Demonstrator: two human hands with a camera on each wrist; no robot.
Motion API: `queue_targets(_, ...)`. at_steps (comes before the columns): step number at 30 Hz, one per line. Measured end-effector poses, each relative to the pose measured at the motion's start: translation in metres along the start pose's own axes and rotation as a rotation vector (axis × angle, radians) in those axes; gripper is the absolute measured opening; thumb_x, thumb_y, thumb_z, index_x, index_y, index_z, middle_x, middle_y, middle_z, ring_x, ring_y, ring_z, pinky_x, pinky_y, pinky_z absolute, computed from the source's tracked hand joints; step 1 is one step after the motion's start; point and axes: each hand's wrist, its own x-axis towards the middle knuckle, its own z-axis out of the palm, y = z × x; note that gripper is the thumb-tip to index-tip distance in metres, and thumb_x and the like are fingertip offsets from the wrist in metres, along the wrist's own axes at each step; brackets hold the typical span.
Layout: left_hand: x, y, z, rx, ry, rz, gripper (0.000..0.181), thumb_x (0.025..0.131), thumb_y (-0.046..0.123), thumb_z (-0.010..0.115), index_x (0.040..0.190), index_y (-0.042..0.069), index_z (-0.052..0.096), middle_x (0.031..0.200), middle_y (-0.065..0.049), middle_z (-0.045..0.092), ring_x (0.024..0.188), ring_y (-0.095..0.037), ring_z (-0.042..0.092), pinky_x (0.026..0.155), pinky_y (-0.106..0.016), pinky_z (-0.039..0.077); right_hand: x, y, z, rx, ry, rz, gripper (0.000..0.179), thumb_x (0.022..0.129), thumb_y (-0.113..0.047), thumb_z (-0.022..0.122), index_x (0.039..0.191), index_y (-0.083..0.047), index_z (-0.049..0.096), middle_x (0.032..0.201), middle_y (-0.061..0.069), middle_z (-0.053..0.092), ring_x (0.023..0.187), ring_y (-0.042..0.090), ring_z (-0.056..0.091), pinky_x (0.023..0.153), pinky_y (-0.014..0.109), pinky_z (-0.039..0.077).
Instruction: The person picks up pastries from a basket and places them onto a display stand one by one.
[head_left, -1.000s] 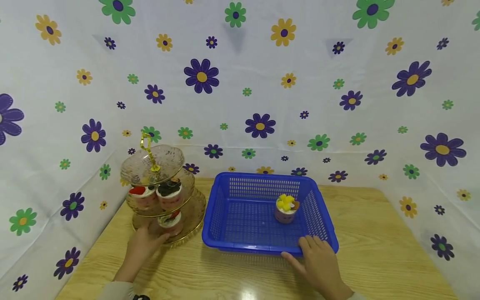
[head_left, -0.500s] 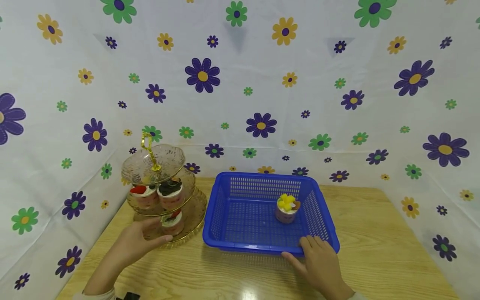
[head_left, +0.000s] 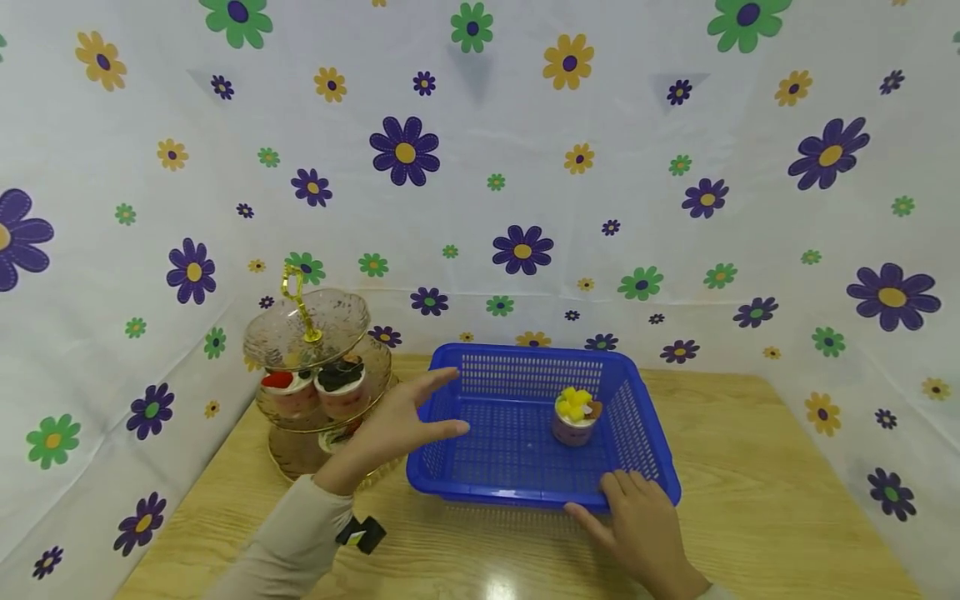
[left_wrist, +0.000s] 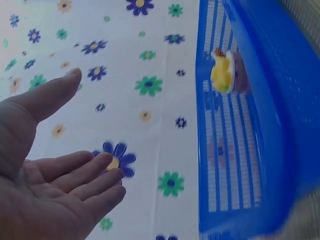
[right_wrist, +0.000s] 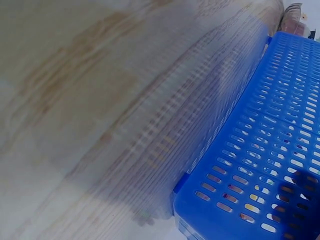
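My left hand point(head_left: 393, 429), thumb and fingers spread apart with nothing between them, is over the left side of the blue plastic basket point(head_left: 517, 494). In the left wrist view the palm of that hand point(left_wrist: 55, 190) shows bare. My right hand point(head_left: 637, 529) grips the basket's front rim near its right corner, fingers over the rim and thumb in front. Inside the basket, toward the right, stands a dessert cup point(head_left: 574, 423) topped with yellow fruit pieces. The right wrist view shows the basket's slotted underside point(right_wrist: 250, 145).
A three-tier cake stand point(head_left: 341, 312) with a gold handle is at the left. Its middle tier bears a red-topped cup point(head_left: 288, 396) and a dark-topped cup point(head_left: 341, 392). Another cup on the bottom tier is partly hidden by my left hand. Flowered cloth point(head_left: 480, 167) surrounds the wooden table point(head_left: 750, 500).
My left hand has moved away from the cup on the stand's bottom tier, up and right to the basket's left side, fingers spread. My right hand stays on the basket rim.
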Motion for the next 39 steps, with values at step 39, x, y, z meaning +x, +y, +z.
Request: queue_targets(39,0.151,0.015,0.106,0.002,-0.22,-0.14,0.084,0.079,0.024,0.08,0.147,0.006,0.035,0.15,-0.009,0.04,0.138,-0.026,0.036,0.112,-0.041,0.032,0.0,0.001,0.005,0.01,0.096,-0.036,0.061,0.085,-0.071,0.049,0.07,-0.013,0.048,0.064,-0.005,0.04,0.059,0.011,0.032,0.052,0.025,0.029)
